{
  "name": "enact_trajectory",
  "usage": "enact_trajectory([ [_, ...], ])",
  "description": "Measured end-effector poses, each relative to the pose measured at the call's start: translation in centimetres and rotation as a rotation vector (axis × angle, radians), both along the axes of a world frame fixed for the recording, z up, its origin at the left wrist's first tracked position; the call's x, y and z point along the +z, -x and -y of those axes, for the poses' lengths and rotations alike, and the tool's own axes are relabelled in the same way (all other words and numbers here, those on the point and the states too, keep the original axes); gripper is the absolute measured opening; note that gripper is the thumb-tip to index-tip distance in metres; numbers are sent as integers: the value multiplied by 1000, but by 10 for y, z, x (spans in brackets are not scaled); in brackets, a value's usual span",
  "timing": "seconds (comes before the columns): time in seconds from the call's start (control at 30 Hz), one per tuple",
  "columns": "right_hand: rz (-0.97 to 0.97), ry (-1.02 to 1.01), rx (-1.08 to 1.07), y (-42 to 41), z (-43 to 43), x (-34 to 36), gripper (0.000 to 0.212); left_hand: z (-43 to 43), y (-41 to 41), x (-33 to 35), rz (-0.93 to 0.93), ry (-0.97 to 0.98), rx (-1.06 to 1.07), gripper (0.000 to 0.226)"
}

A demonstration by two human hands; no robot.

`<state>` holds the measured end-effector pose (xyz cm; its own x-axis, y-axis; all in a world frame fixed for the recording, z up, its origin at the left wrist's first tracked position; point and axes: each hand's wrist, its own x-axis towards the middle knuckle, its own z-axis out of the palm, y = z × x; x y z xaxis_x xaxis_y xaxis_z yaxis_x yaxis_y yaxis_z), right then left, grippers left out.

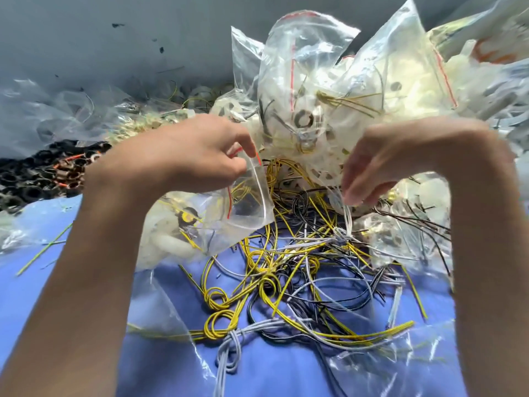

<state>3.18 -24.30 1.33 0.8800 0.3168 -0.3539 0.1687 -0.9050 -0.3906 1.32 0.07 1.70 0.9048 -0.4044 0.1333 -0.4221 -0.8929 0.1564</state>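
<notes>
Zip bag (249, 202) between left hand (197, 156) fingers, grey wires (347, 222) between right hand (400, 161) fingers; blue cloth (286, 373), grey wall (86, 38).

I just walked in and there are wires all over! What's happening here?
A person looks to be packing wires into bags. The left hand pinches the top of a small clear bag that already holds a few parts. The right hand, a bit blurred, seems to pinch some pale wires rising from the wire pile of yellow, grey and black loops on the blue cloth. Fuller bags of white parts are heaped behind.
</notes>
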Motion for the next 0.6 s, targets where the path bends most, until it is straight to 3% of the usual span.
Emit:
enact_trajectory([
  [0.17,-170,110,-68,-10,18,-19,31,2,0,-3,-24,-7,-33,38],
  [0.3,-193,211,-11,-17,19,-39,21,2,-2,-4,-50,2,-32,41],
  [0.47,-101,200,59,-19,23,-31,16,0,-1,-4,-59,21,-35,38],
  [0.6,160,-23,57,-10,31,-10,18,0,-1,-3,-62,49,-75,36],
])
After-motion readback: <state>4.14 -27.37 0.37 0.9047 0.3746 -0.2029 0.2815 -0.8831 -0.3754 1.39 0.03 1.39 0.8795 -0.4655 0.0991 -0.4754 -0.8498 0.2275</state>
